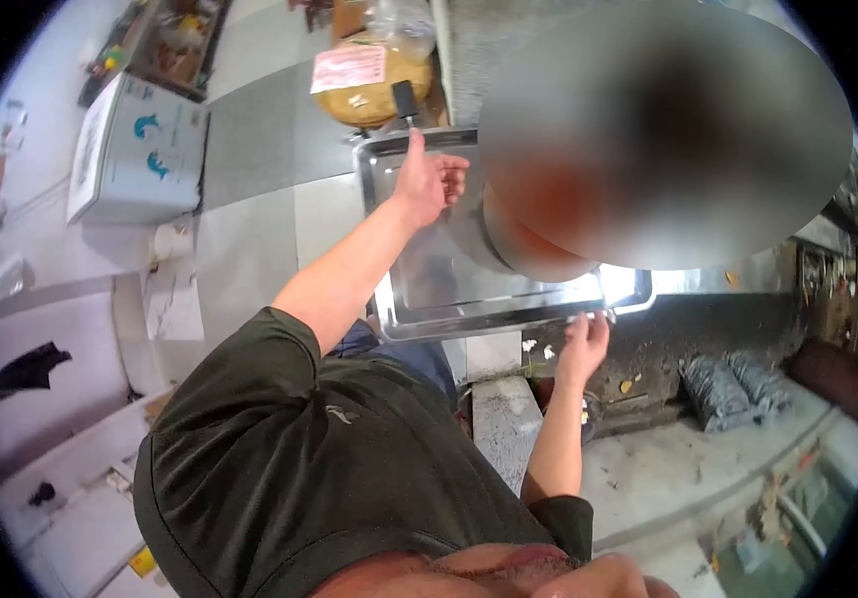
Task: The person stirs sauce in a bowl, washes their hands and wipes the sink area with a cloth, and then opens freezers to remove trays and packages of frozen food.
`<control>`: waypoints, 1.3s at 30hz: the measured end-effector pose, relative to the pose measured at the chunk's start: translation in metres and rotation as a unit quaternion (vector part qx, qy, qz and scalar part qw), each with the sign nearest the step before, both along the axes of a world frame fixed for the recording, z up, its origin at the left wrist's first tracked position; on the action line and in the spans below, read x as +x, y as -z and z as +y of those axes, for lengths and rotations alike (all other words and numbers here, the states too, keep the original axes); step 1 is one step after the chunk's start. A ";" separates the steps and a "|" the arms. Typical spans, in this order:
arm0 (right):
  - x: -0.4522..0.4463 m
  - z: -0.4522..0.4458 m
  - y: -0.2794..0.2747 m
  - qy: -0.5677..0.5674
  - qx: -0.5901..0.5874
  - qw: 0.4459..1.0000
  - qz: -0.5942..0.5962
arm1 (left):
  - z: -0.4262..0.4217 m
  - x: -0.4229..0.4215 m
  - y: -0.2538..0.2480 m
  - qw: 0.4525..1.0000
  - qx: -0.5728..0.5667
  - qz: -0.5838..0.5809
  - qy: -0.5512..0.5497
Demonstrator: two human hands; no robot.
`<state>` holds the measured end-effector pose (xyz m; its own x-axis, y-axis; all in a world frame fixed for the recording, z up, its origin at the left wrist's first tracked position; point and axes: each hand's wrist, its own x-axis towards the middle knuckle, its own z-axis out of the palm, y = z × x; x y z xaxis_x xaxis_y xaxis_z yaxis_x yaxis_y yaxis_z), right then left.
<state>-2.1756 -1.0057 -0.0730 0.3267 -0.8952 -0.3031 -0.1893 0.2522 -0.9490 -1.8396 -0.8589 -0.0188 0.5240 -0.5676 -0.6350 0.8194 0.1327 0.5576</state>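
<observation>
Tray lay crosswise between two bare hands.
The left hand, thumb spread from loosely curled fingers, was over the left end of the metal tray; the right hand was nearer the near rim's right part, though whether it pinched metal could not be told.

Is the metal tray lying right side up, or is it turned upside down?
Right side up: the metal tray shows its shiny, recessed floor inside the raised rim.
</observation>
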 end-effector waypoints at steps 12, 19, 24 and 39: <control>0.076 0.128 -0.075 0.043 -0.057 0.996 -0.056 | 0.216 0.102 -0.025 0.948 -0.283 0.055 -0.136; 0.224 0.258 -0.060 -0.201 -0.272 0.939 0.065 | 0.438 0.194 -0.011 0.947 -0.211 0.038 -0.241; 0.342 0.351 -0.011 -0.412 -0.193 0.884 0.109 | 0.582 0.263 -0.006 0.919 -0.156 -0.001 -0.363; 0.800 0.379 0.164 -0.657 -0.326 0.563 0.381 | 0.889 0.457 0.094 0.737 0.371 0.057 -0.562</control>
<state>-1.3752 -0.6270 -0.2373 0.8346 -0.0345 -0.5498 -0.2210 -0.9352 -0.2767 -1.3827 0.0301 -0.1132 0.3171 0.7101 -0.6287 0.4723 0.4566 0.7540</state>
